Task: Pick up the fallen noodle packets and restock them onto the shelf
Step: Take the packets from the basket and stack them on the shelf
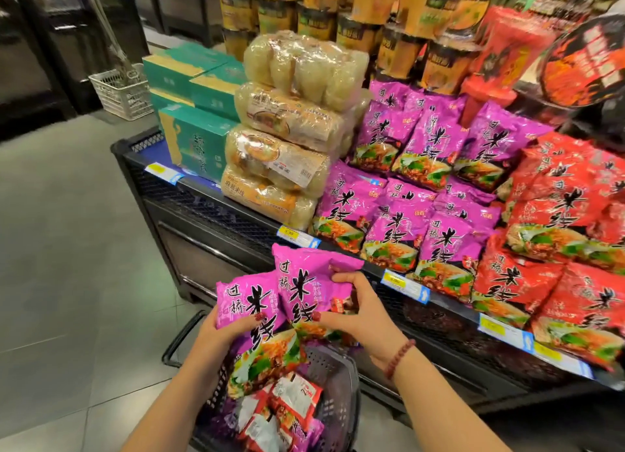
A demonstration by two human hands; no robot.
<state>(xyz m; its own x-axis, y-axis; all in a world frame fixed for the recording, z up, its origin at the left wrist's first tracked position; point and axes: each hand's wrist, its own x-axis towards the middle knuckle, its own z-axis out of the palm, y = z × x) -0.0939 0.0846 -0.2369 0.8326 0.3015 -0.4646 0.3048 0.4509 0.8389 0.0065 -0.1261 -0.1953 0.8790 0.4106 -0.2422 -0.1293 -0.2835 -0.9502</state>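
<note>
Two purple noodle packets are held above a dark shopping basket (333,373). My left hand (225,329) grips the lower left packet (252,311) along its left edge. The upper packet (309,282) overlaps it and is gripped at its right side by my right hand (355,311), fingers curled over the edge. Both sit just below the shelf edge (372,269). On the shelf, purple packets (402,211) lie in stacked rows, with red packets (554,235) to their right. Several red and purple packets (287,414) lie in the basket.
Clear bags of pale rice noodles (287,133) are stacked left of the purple rows, then green boxes (196,113). Cup noodles (389,22) stand behind. A white plastic crate (121,91) sits on the grey tiled floor (67,248) at the left.
</note>
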